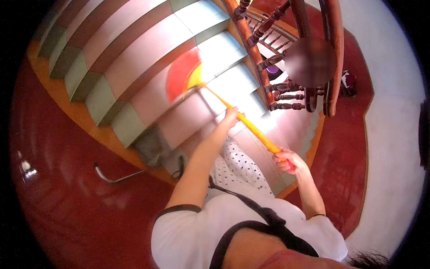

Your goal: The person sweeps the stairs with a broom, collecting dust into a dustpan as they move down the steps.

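Observation:
A broom with a yellow handle point(258, 133) and a red, fan-shaped brush head point(182, 74) slants across the stairs, its head blurred by motion over a step. Partway down the handle, my left hand point(230, 117) is closed around it. My right hand point(289, 161) grips the handle near its top end, lower right of the left hand. Left of my legs is a blurred grey object point(151, 145), whose kind I cannot make out. Beside it a curved metal bar point(117, 180) shows against the red wall.
Tiled stairs point(148, 47) in pink and pale green curve up to the left. A dark red wall point(71, 148) with an orange border runs along the left. On the right stands a wooden banister point(333, 58) with turned balusters point(286, 106); a round blurred patch covers part of it.

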The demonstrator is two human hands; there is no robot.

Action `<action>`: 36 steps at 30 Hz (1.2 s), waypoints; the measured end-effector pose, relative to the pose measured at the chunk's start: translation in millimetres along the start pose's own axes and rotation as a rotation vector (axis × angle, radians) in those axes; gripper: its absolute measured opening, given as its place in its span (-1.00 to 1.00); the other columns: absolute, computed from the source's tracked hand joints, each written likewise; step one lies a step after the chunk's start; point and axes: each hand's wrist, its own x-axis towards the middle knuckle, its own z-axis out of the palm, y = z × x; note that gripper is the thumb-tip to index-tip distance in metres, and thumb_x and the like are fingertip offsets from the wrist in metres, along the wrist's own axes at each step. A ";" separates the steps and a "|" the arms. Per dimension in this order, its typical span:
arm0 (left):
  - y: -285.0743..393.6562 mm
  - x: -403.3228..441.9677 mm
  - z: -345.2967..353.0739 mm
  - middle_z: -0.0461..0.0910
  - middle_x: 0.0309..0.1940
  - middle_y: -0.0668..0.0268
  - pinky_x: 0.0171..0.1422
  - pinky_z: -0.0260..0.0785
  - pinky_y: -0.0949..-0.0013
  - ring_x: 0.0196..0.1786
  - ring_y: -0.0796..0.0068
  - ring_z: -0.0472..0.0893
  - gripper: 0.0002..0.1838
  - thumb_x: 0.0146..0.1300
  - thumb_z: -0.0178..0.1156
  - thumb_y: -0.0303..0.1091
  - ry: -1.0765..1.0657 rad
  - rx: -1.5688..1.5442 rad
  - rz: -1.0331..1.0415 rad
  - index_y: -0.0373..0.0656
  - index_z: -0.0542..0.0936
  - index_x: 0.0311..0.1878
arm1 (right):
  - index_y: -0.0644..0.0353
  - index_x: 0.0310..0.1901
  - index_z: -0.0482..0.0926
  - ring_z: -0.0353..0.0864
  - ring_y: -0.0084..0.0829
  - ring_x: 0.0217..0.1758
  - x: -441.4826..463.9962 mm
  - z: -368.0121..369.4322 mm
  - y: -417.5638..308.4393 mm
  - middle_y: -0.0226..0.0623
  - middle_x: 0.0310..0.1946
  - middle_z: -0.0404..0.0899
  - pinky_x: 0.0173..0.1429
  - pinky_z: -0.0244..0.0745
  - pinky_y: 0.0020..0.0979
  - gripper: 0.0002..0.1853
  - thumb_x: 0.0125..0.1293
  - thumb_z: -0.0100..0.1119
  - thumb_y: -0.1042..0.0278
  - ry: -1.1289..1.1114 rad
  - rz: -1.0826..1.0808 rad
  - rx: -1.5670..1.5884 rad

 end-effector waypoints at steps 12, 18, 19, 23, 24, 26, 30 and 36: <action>-58.4 -17.1 9.0 0.44 -0.59 0.10 -0.63 0.36 0.41 -0.69 0.38 0.45 -0.28 -0.02 -0.16 0.26 -0.330 0.914 0.348 -0.42 0.33 -0.36 | 0.12 -0.03 0.09 0.41 -0.48 -0.54 79.6 -83.6 54.6 -0.27 -0.44 0.34 -0.59 0.35 -0.55 -0.64 0.15 -0.12 0.34 0.351 -0.322 -0.701; -133.2 -105.9 -115.0 0.48 -0.40 0.21 -0.38 0.35 0.36 -0.44 0.36 0.47 -0.56 -0.13 0.21 -0.01 -0.638 1.967 -0.354 -0.19 0.51 -0.30 | 0.22 -0.13 0.03 0.34 -0.46 -0.73 172.6 -100.2 43.0 -0.23 -0.60 0.30 -0.78 0.33 -0.45 -0.63 0.08 -0.07 0.39 0.559 -0.421 -1.283; -150.3 -111.8 -143.7 0.48 -0.35 0.21 -0.34 0.34 0.34 -0.39 0.35 0.47 -0.55 -0.16 0.22 -0.01 -0.722 2.078 -0.359 -0.18 0.52 -0.28 | 0.26 -0.16 0.03 0.33 -0.45 -0.76 192.2 -113.7 53.2 -0.22 -0.63 0.30 -0.81 0.33 -0.44 -0.64 0.07 -0.08 0.42 0.536 -0.435 -1.384; -171.4 -218.1 -181.8 0.46 -0.22 0.21 -0.29 0.36 0.32 -0.23 0.35 0.46 -0.60 -0.17 0.20 -0.15 -0.645 1.837 -0.631 -0.17 0.51 -0.23 | 0.38 -0.23 -0.04 0.47 -0.29 -0.68 199.5 -127.4 123.1 -0.03 -0.60 0.38 -0.70 0.42 -0.35 -0.61 0.00 -0.09 0.44 0.351 -0.283 -1.666; -194.0 -215.4 -197.1 0.47 -0.23 0.21 -0.27 0.34 0.31 -0.23 0.34 0.46 -0.63 -0.17 0.19 -0.19 -0.710 1.830 -0.537 -0.14 0.52 -0.24 | 0.38 -0.23 -0.04 0.48 -0.31 -0.66 188.2 -127.0 139.6 -0.06 -0.61 0.39 -0.66 0.42 -0.36 -0.63 0.02 -0.11 0.46 0.309 -0.208 -1.587; -244.1 -203.8 -231.3 0.50 -0.27 0.22 -0.20 0.30 0.30 -0.22 0.30 0.45 -0.67 -0.19 0.16 -0.22 -0.905 1.917 -0.225 -0.09 0.54 -0.27 | 0.37 -0.23 -0.02 0.47 -0.35 -0.65 184.0 -145.9 161.7 -0.08 -0.60 0.38 -0.67 0.42 -0.37 -0.64 0.04 -0.09 0.46 0.203 -0.269 -1.726; -298.5 -213.3 -272.6 0.52 -0.33 0.19 -0.21 0.30 0.26 -0.27 0.23 0.48 -0.66 -0.15 0.11 -0.24 -0.553 1.830 -0.162 -0.11 0.52 -0.23 | 0.30 -0.24 0.05 0.42 -0.45 -0.62 174.0 -107.5 171.1 -0.19 -0.57 0.33 -0.65 0.42 -0.43 -0.67 0.10 -0.06 0.36 0.065 -0.146 -1.564; -357.9 -223.5 -292.5 0.49 -0.25 0.16 -0.15 0.27 0.22 -0.19 0.16 0.46 -0.69 -0.09 0.05 -0.23 -0.066 1.639 -0.243 -0.11 0.52 -0.23 | 0.22 -0.27 0.10 0.36 -0.52 -0.62 202.4 -91.8 174.3 -0.29 -0.55 0.28 -0.61 0.42 -0.48 -0.70 0.11 -0.03 0.29 -0.105 -0.094 -1.313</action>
